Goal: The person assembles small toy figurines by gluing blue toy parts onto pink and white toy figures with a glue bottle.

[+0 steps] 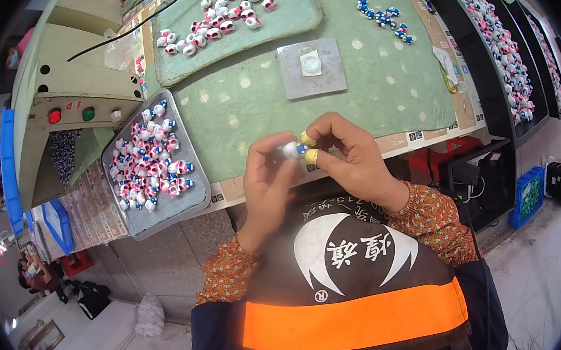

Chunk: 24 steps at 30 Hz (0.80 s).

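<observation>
Nearer the worker than the grey plate (329, 79), the left hand (267, 177) and right hand (368, 174) pinch a small figure (291, 150) between their fingers; I'd keep its white and blue parts aligned.

A square grey metal plate (291, 86) lies on a green dotted cloth (232, 114), beyond the small white-and-blue figurine (292, 151) between the left hand (266, 184) and the right hand (360, 162). Left of them, a rectangular grey metal tray (165, 215) holds pink-and-white figurines (150, 157); long black trays (480, 62) stand at the far right.
</observation>
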Each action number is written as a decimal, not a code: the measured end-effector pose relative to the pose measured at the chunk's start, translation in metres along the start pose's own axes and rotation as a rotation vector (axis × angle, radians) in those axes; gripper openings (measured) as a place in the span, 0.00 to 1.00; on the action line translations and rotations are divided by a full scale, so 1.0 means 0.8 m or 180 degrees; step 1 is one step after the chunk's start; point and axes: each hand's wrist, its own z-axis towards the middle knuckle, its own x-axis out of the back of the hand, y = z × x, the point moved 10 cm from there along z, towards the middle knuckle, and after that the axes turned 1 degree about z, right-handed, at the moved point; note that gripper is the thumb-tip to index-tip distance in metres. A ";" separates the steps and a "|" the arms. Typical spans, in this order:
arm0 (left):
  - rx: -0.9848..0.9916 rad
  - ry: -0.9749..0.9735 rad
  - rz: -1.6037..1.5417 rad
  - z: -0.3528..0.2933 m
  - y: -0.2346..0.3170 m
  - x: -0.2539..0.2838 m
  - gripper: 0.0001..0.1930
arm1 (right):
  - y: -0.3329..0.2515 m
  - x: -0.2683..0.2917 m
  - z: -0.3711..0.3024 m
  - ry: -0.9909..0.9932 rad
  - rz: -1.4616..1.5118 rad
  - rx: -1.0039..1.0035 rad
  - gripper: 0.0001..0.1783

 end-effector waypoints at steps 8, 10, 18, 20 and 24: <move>-0.0131 0.0045 -0.0028 -0.027 0.000 -0.005 0.18 | -0.034 -0.005 -0.034 0.0118 -0.0621 0.0803 0.10; -0.0164 0.0037 -0.0022 -0.032 -0.001 -0.006 0.18 | -0.036 -0.007 -0.040 0.0113 -0.0676 0.0857 0.10; -0.0086 0.0046 -0.0128 -0.048 -0.004 0.002 0.16 | -0.037 -0.020 -0.048 -0.0041 -0.0662 0.0872 0.11; -0.0175 0.0124 -0.0061 -0.049 0.001 0.009 0.16 | -0.034 -0.018 -0.047 -0.0166 -0.0797 0.0751 0.10; -0.0374 0.0515 0.0104 -0.061 0.017 0.053 0.16 | -0.033 0.013 -0.039 0.0227 -0.1068 0.1008 0.10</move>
